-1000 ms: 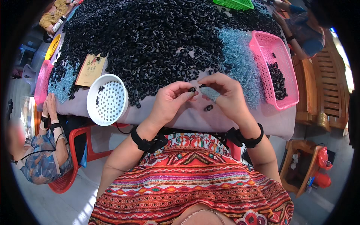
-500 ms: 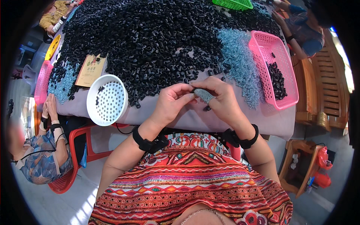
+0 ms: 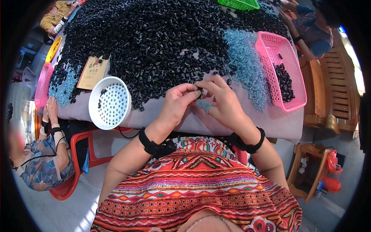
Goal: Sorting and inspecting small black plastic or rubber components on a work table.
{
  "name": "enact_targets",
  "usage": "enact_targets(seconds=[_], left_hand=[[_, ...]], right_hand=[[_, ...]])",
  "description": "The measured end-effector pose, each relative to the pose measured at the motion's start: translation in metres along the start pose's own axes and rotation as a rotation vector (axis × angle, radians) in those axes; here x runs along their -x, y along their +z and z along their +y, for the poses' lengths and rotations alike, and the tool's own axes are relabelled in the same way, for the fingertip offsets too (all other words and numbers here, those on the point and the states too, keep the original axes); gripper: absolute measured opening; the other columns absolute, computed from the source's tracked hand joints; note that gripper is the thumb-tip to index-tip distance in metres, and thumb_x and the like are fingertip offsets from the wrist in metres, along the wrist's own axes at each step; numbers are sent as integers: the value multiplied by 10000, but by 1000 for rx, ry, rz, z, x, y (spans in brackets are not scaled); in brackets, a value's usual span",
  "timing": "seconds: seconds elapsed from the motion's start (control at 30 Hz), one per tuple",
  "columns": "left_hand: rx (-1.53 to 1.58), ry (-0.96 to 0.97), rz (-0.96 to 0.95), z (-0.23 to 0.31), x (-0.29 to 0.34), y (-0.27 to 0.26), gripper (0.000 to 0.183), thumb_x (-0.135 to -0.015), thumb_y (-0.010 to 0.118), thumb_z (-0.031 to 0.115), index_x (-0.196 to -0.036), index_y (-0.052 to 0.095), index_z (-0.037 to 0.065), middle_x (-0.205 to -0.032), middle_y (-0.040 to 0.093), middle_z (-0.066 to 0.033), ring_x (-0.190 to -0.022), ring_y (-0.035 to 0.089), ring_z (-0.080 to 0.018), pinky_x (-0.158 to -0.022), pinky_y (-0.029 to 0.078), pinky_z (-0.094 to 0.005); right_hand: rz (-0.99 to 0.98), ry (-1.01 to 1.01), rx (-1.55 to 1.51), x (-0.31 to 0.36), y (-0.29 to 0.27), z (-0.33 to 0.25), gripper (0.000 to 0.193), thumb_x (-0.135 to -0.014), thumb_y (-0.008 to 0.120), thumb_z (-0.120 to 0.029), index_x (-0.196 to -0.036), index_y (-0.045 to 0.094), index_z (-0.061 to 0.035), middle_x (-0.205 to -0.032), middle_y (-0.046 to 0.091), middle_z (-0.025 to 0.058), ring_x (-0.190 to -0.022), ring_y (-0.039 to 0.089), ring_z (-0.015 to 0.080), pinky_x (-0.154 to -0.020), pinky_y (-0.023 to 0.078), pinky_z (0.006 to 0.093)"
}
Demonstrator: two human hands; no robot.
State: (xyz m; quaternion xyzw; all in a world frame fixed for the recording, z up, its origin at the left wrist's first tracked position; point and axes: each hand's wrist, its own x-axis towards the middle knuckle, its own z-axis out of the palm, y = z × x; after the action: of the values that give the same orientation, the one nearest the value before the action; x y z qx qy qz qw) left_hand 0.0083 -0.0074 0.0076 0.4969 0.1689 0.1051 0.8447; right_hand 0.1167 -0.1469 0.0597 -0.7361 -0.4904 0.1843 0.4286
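Above the near edge of the table, both my hands meet at their fingertips around a small black plastic piece [image 3: 199, 89]. My left hand [image 3: 177, 105] pinches it between thumb and forefinger. From the other side, the fingers of my right hand [image 3: 226, 103] close on the same piece. A grey wrap [image 3: 203, 104] covers my right thumb, which points toward the left hand just below the piece. Fingers hide most of the piece. Just beyond my hands spreads a large heap of similar black ring-like pieces [image 3: 166, 54].
Small clear bluish pieces [image 3: 247, 65] lie right of the heap, beside a pink basket [image 3: 266, 83] holding black pieces. At left stand a white colander [image 3: 112, 123] with a few pieces and a booklet [image 3: 92, 73]. A green basket [image 3: 239, 4] sits far back. Co-workers [image 3: 44, 162] sit around the table.
My right hand has turned, and its grey-wrapped thumb has dropped down and left, away from the pinched piece. The left hand has barely moved.
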Motion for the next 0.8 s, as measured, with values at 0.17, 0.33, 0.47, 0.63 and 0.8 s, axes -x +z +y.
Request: enact_targets(seconds=[0.17,0.33,0.47,0.63,0.8], left_hand=[[63,6,39,-3,-2,7,145,-924,617,101,-1030,674,20,-872,680,-8,-737,587,-43,-617,413,-178],[136,-188,-71,2,-1,2,181,-970,588,134,-1072,658,2,-938,690,-43,-807,644,-78,-706,515,-212],[27,-254,-156,-3,-4,-2,195,-981,577,159,-1056,671,6,-917,685,-27,-743,630,-61,-656,514,-207],[-166,-186,-63,-7,2,9,199,-978,574,154,-964,706,5,-808,673,2,-660,595,-44,-604,496,-191],[-298,-177,-89,-8,2,10,205,-968,601,169,-940,707,-5,-795,682,-23,-672,639,-77,-628,529,-219]], right_hand=[[147,-180,503,-4,18,16,429,-680,743,-110,-1083,605,-58,-947,604,104,-826,642,299,-652,535,384],[138,-187,513,-4,13,18,353,-686,728,-95,-1018,614,-62,-866,594,87,-780,642,296,-627,525,393],[103,-212,500,1,7,24,322,-677,708,-48,-985,618,-62,-834,576,89,-736,631,297,-608,515,391],[106,-254,532,7,8,25,319,-655,705,-48,-962,618,-55,-816,564,86,-717,622,293,-586,503,394],[66,-206,556,14,5,22,342,-653,792,-239,-873,600,-61,-805,565,78,-737,637,270,-589,517,385]])
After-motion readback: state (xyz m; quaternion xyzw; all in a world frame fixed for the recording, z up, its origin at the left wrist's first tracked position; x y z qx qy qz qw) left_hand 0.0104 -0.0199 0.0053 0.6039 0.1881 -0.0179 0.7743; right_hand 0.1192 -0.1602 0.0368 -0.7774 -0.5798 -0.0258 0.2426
